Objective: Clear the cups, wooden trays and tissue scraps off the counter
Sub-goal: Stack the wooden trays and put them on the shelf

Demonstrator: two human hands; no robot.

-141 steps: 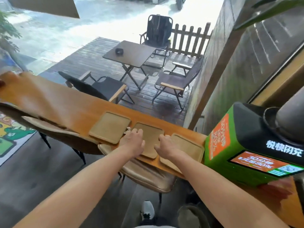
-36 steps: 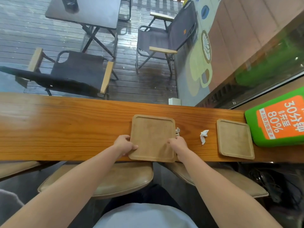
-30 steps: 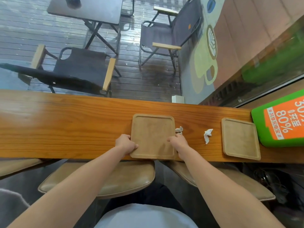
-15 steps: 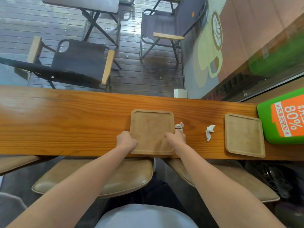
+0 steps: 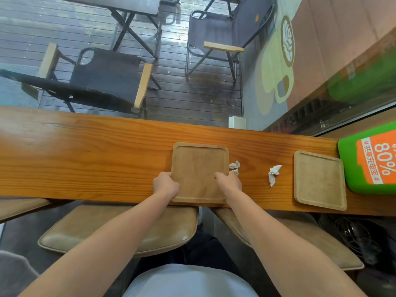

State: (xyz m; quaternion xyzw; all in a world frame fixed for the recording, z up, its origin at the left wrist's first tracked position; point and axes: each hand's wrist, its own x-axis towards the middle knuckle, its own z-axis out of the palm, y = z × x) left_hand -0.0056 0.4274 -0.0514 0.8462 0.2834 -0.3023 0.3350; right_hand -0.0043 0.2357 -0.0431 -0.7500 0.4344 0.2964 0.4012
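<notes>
We hold the square wooden tray (image 5: pixel 199 168) at the near edge of the counter (image 5: pixel 85 159). The left hand (image 5: pixel 166 185) curls round its left rim, and the right hand (image 5: pixel 229 182) pinches its right rim, thumb on top. Lift level, both sides together; we judge the rigid board will not flex. Avoid sweeping the crumpled tissue scrap (image 5: pixel 234 165) just beside the right hand. A second scrap (image 5: pixel 273 174) and a matching tray (image 5: pixel 319 179), round-cornered and raised-lipped, lie further right, matte against the glossy grain.
</notes>
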